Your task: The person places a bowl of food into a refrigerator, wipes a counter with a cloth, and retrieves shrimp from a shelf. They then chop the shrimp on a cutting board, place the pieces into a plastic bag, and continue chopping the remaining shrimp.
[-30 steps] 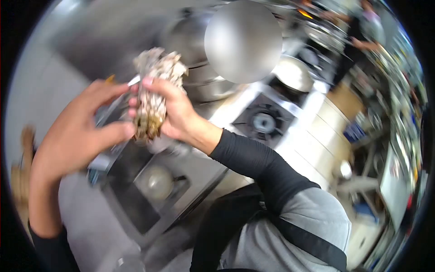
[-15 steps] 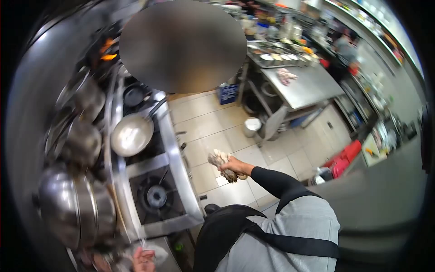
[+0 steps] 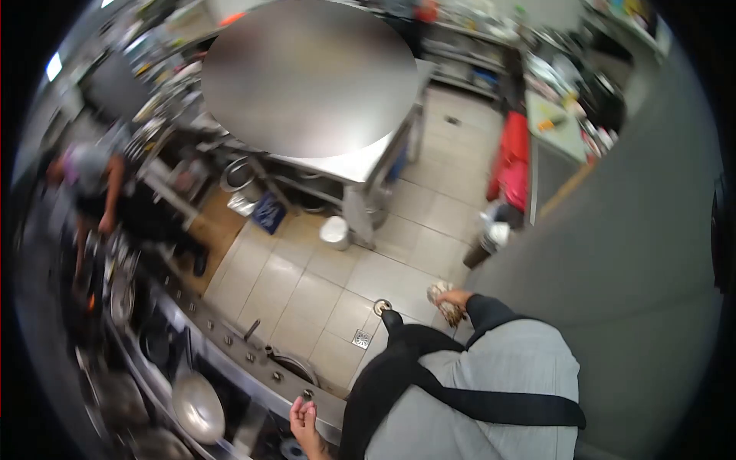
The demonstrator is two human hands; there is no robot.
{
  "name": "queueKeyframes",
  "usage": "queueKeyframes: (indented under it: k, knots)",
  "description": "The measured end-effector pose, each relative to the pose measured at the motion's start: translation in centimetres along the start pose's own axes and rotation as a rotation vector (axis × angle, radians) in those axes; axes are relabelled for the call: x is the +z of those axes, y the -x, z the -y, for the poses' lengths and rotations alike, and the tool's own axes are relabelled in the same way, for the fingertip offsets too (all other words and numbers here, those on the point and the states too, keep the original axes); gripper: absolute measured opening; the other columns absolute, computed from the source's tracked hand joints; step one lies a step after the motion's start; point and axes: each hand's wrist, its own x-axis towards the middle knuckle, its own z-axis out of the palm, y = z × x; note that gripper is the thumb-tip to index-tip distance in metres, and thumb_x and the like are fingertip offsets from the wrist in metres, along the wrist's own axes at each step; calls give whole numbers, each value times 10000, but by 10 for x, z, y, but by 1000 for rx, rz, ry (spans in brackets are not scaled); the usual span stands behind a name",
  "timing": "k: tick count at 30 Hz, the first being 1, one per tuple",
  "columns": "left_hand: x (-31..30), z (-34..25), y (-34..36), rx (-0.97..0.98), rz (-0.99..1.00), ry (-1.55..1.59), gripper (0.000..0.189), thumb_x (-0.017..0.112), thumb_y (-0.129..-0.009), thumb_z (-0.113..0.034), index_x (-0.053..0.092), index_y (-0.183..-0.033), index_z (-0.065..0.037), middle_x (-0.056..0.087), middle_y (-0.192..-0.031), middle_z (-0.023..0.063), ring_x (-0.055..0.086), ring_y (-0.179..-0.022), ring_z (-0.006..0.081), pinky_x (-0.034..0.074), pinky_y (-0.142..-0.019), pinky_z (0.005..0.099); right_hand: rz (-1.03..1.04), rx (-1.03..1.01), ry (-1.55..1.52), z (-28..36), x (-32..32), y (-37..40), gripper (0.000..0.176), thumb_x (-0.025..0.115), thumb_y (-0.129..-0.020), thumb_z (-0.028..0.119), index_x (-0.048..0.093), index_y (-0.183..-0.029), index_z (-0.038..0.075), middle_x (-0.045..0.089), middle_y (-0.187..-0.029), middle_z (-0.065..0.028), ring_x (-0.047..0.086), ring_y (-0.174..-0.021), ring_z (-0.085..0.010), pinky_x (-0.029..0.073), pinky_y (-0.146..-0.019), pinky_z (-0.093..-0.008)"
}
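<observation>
My right hand (image 3: 458,299) is closed around a crumpled, whitish-brown cloth (image 3: 442,300), held low at my side above the tiled floor. My left hand (image 3: 308,429) is raised over the front edge of the stove (image 3: 253,368), its fingers loosely bent and apart with nothing in them. Its fingertips overlap a control knob (image 3: 307,395) in this view. To the left of that hand, a pale frying pan (image 3: 198,406) rests on the burners. A second, darker pan (image 3: 157,345) sits farther along the stove.
A co-worker (image 3: 96,180) leans over the far end of the stove. Across the aisle stands a steel table (image 3: 368,165), with a white bucket (image 3: 335,232) beside it. Red bags (image 3: 512,165) hang by the right counter (image 3: 548,146). A floor drain (image 3: 362,338) lies near my foot.
My view has swung right, away from the stove. The cloth has come nearer my body in my right hand. My left hand has risen from the pale stuff beside the stove to its front edge.
</observation>
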Motion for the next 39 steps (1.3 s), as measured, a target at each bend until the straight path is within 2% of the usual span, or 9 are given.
queueKeyframes:
  k: [3, 6, 18, 28, 31, 35, 36, 37, 39]
  knots:
    - [72, -17, -81, -103, 42, 147, 358, 671, -961, -80, 566, -1294, 1, 673, -1014, 53, 630, -940, 103, 502, -825, 230, -112, -126, -32, 0, -36, -47, 205, 713, -842, 209, 660, -884, 16, 682, -781, -102, 664, -666, -201, 534, -591, -345]
    - [126, -19, -170, 3, 349, -184, 426, 720, -933, -102, 567, -1314, 15, 648, -991, 27, 610, -935, 117, 496, -870, 259, -127, -223, -253, 34, -54, -32, 273, 805, -730, 204, 704, -862, -12, 702, -937, -139, 660, -740, -218, 514, -630, -383]
    - [424, -134, -385, -48, 935, -382, 465, 733, -924, -158, 576, -1334, -6, 667, -1026, 27, 613, -1006, 129, 474, -960, 296, -453, -402, -737, 194, -135, 24, 285, 749, -791, 56, 600, -1011, -47, 659, -903, -110, 672, -736, -212, 559, -642, -363]
    - [680, -198, -459, -6, 1407, -445, 416, 742, -911, -101, 607, -1296, -24, 647, -1045, 39, 623, -959, 137, 505, -892, 276, -967, -644, -796, 302, -343, 124, 183, 731, -820, 106, 679, -979, 31, 664, -767, -81, 661, -621, -205, 549, -534, -362]
    - [746, -220, -463, 259, 1574, -589, 421, 735, -915, -56, 592, -1311, -33, 631, -1039, 12, 611, -1003, 111, 497, -903, 262, -1186, -682, -706, 349, -430, 172, 161, 751, -770, 106, 685, -899, 35, 660, -755, -56, 642, -611, -186, 515, -531, -354]
    - [826, -227, -485, 366, 1523, -607, 408, 733, -902, -34, 606, -1289, -39, 636, -1019, 16, 614, -960, 108, 507, -882, 268, -1671, -576, -220, 369, -592, 195, 422, 841, -675, 182, 704, -1019, -20, 721, -901, -96, 669, -800, -229, 536, -744, -360]
    - [844, -230, -489, 378, 1467, -628, 388, 733, -901, -38, 616, -1271, -39, 644, -994, 20, 614, -939, 109, 502, -877, 266, -1632, -358, -100, 378, -625, 209, 502, 857, -660, 207, 696, -1060, -50, 734, -984, -144, 700, -885, -260, 543, -782, -373]
    - [862, -229, -497, 372, 1413, -617, 383, 737, -901, -53, 620, -1265, -38, 646, -985, 21, 617, -934, 112, 501, -875, 268, -1612, -197, -17, 393, -641, 227, 876, 894, -594, 392, 605, -1222, -147, 677, -1195, -308, 689, -1102, -372, 538, -938, -408]
    - [893, -231, -509, 345, 1295, -602, 373, 739, -906, -82, 622, -1257, -33, 650, -977, 23, 623, -927, 119, 499, -871, 271, -1668, -212, 53, 400, -687, 219, 975, 888, -608, 437, 532, -1301, -148, 635, -1265, -321, 653, -1167, -382, 511, -987, -408]
